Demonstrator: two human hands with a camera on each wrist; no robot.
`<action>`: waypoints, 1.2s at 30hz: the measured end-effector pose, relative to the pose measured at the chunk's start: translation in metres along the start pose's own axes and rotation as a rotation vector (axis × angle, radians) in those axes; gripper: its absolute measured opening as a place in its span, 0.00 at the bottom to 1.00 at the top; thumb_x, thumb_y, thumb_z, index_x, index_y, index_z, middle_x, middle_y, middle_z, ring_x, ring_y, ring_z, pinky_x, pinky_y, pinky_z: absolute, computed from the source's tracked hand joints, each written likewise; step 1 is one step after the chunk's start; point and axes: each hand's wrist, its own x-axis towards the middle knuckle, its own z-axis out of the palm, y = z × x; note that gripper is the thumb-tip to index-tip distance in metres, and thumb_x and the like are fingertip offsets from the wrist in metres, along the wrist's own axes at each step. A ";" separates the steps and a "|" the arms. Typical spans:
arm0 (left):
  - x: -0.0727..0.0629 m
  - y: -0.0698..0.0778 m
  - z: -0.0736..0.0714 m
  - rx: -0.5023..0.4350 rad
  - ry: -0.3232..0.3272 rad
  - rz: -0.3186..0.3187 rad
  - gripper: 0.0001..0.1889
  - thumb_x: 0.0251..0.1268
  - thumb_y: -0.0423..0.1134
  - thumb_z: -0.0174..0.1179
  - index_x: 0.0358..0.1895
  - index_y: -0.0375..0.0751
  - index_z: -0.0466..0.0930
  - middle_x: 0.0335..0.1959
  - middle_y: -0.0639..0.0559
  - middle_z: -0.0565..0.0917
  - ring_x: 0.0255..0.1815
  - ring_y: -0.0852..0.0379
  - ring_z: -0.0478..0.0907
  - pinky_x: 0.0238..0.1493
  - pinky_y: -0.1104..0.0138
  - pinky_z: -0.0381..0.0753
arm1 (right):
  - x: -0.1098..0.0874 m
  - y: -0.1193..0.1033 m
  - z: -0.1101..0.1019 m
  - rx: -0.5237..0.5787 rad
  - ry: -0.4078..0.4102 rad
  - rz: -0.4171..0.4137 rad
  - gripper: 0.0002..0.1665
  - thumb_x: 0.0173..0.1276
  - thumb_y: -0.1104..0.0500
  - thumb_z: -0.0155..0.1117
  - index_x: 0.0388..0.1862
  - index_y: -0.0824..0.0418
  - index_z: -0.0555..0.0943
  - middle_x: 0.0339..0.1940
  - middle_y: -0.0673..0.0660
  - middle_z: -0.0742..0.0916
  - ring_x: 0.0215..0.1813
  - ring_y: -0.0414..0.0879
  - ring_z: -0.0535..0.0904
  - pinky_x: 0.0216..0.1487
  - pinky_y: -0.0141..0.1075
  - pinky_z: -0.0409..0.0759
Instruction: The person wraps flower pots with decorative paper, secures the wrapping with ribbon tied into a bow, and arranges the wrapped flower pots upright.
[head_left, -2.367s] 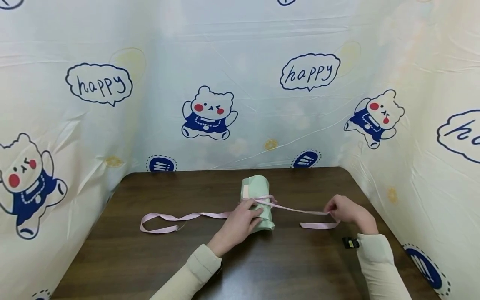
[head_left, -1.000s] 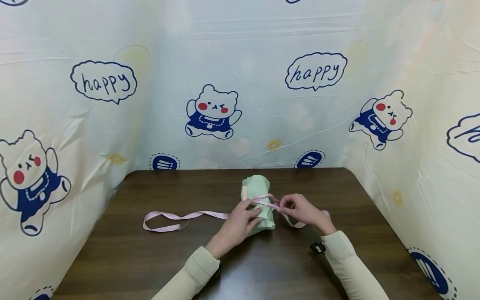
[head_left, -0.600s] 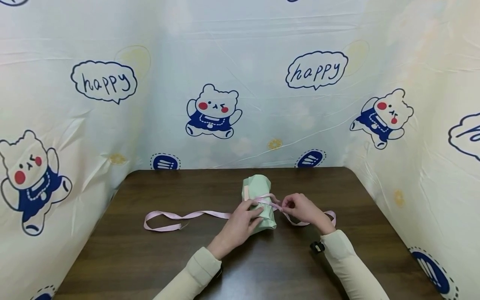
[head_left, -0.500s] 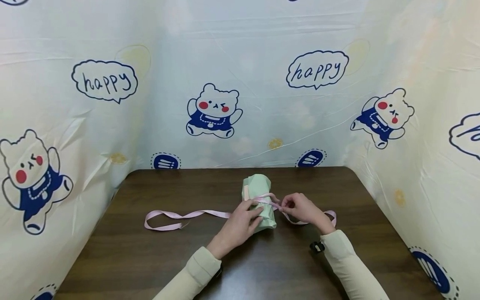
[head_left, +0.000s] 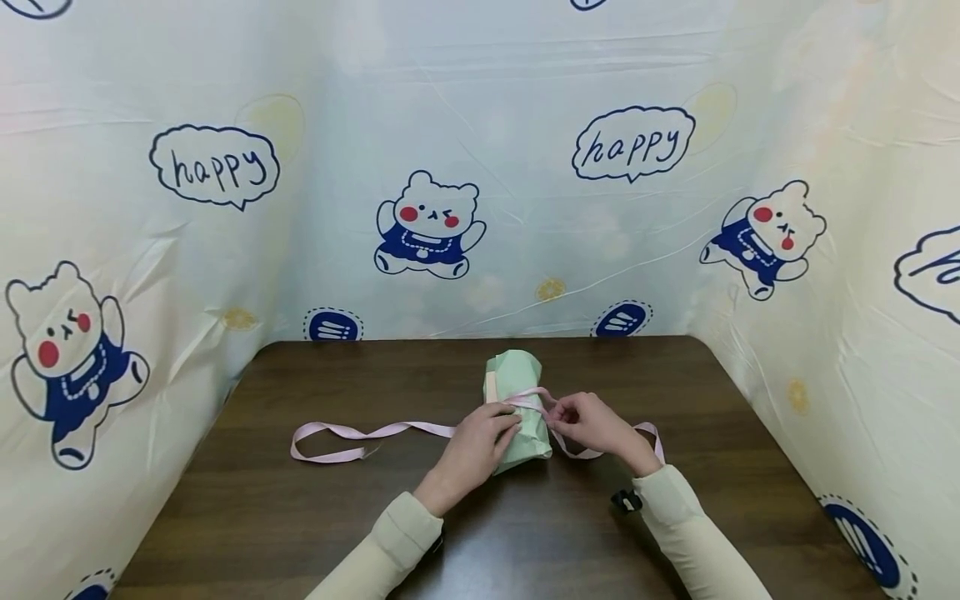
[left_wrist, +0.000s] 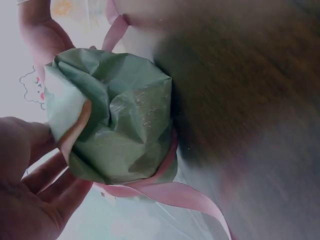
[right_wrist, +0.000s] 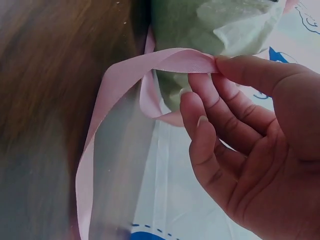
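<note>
A parcel in mint-green paper (head_left: pixel 528 437) lies lengthwise on the table, crumpled at its near end. A pink ribbon (head_left: pixel 390 430) goes round its middle, one tail stretching left. My left hand (head_left: pixel 474 446) rests on the parcel's upper left, its fairly straight fingers pressing the paper beside the ribbon; the left wrist view shows the fingers (left_wrist: pixel 55 192) against the wrapping (left_wrist: pixel 120 120). Right of the parcel, my right hand (head_left: pixel 596 421) pinches the ribbon's other part. In the right wrist view, thumb and index finger grip the ribbon (right_wrist: pixel 125 65), whose slack hangs to the table.
The dark wooden table (head_left: pixel 360 525) has a sheet hung round its back and sides, printed with bears (head_left: pixel 427 229) and "happy" bubbles. The left ribbon tail ends in a loop on the table. A small black device (head_left: pixel 626 502) sits at the right cuff.
My right hand has come left from the table's right side to close beside the parcel, bringing the ribbon, which now hangs in slack loops. The left hand has stayed on the parcel.
</note>
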 end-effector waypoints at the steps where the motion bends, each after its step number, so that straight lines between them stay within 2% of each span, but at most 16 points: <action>1: 0.000 0.000 0.000 -0.011 0.009 -0.012 0.10 0.73 0.40 0.63 0.50 0.42 0.90 0.52 0.49 0.86 0.54 0.52 0.83 0.56 0.60 0.83 | -0.001 0.000 0.000 -0.005 -0.002 0.007 0.06 0.72 0.60 0.66 0.34 0.60 0.86 0.27 0.46 0.84 0.28 0.37 0.76 0.30 0.31 0.79; 4: 0.001 0.000 0.002 -0.024 0.035 -0.027 0.09 0.72 0.40 0.64 0.47 0.43 0.90 0.49 0.51 0.86 0.51 0.53 0.83 0.53 0.60 0.84 | -0.004 0.001 -0.003 -0.007 -0.003 0.018 0.06 0.72 0.61 0.67 0.33 0.60 0.85 0.27 0.47 0.84 0.28 0.37 0.76 0.31 0.31 0.79; 7: 0.002 -0.001 0.005 -0.030 0.069 -0.013 0.07 0.71 0.39 0.66 0.45 0.44 0.90 0.47 0.51 0.85 0.50 0.53 0.80 0.52 0.61 0.83 | -0.007 0.000 -0.006 0.000 0.043 0.020 0.05 0.71 0.62 0.68 0.33 0.59 0.85 0.27 0.47 0.84 0.29 0.38 0.77 0.32 0.32 0.80; 9: 0.003 -0.002 0.007 -0.028 0.094 -0.001 0.06 0.70 0.39 0.67 0.43 0.45 0.90 0.47 0.50 0.82 0.52 0.52 0.77 0.54 0.60 0.80 | -0.008 -0.001 -0.008 0.008 0.110 0.019 0.05 0.70 0.62 0.69 0.33 0.59 0.86 0.27 0.48 0.85 0.29 0.40 0.78 0.32 0.32 0.80; 14: 0.003 -0.003 0.012 -0.016 0.143 0.011 0.03 0.67 0.40 0.69 0.40 0.48 0.90 0.54 0.45 0.79 0.60 0.46 0.71 0.63 0.53 0.73 | -0.003 0.002 -0.008 -0.010 0.359 0.041 0.03 0.69 0.62 0.70 0.34 0.58 0.86 0.29 0.49 0.86 0.30 0.43 0.79 0.32 0.32 0.81; 17: 0.001 -0.004 0.013 -0.028 0.127 0.016 0.04 0.69 0.40 0.68 0.40 0.46 0.89 0.58 0.45 0.81 0.62 0.47 0.74 0.64 0.54 0.75 | 0.005 0.006 -0.004 -0.050 0.479 0.044 0.02 0.68 0.62 0.71 0.34 0.58 0.86 0.30 0.50 0.86 0.31 0.43 0.79 0.33 0.33 0.80; 21: -0.001 -0.002 0.011 -0.056 0.058 -0.008 0.06 0.71 0.40 0.65 0.44 0.43 0.89 0.58 0.45 0.84 0.62 0.50 0.79 0.62 0.57 0.80 | 0.018 0.009 0.001 -0.102 0.547 0.008 0.03 0.68 0.60 0.72 0.36 0.59 0.87 0.32 0.51 0.87 0.33 0.44 0.79 0.36 0.39 0.83; 25: 0.001 0.000 0.006 -0.078 0.017 -0.048 0.09 0.72 0.40 0.64 0.46 0.41 0.90 0.59 0.43 0.84 0.63 0.48 0.80 0.61 0.56 0.81 | 0.031 0.008 0.002 -0.074 0.527 -0.029 0.02 0.68 0.60 0.72 0.38 0.58 0.89 0.34 0.51 0.88 0.34 0.44 0.81 0.36 0.42 0.85; 30: 0.004 0.002 0.003 -0.097 -0.013 -0.085 0.10 0.73 0.40 0.63 0.48 0.41 0.89 0.62 0.43 0.83 0.62 0.48 0.81 0.60 0.55 0.81 | 0.033 0.007 0.002 0.085 0.349 -0.028 0.07 0.73 0.58 0.68 0.44 0.59 0.89 0.40 0.55 0.91 0.33 0.49 0.85 0.29 0.36 0.84; 33: 0.005 0.003 0.003 -0.107 -0.030 -0.103 0.10 0.73 0.40 0.63 0.48 0.41 0.89 0.63 0.43 0.82 0.62 0.48 0.81 0.60 0.54 0.81 | 0.026 0.006 0.003 0.171 0.275 -0.014 0.12 0.75 0.59 0.64 0.51 0.62 0.87 0.47 0.59 0.90 0.40 0.51 0.86 0.36 0.36 0.86; 36: 0.006 0.003 0.004 -0.117 -0.037 -0.112 0.10 0.73 0.40 0.62 0.48 0.41 0.89 0.64 0.42 0.82 0.62 0.47 0.82 0.59 0.54 0.82 | 0.021 0.008 0.007 0.221 0.258 -0.026 0.17 0.72 0.63 0.66 0.58 0.63 0.83 0.50 0.59 0.89 0.47 0.52 0.87 0.45 0.42 0.87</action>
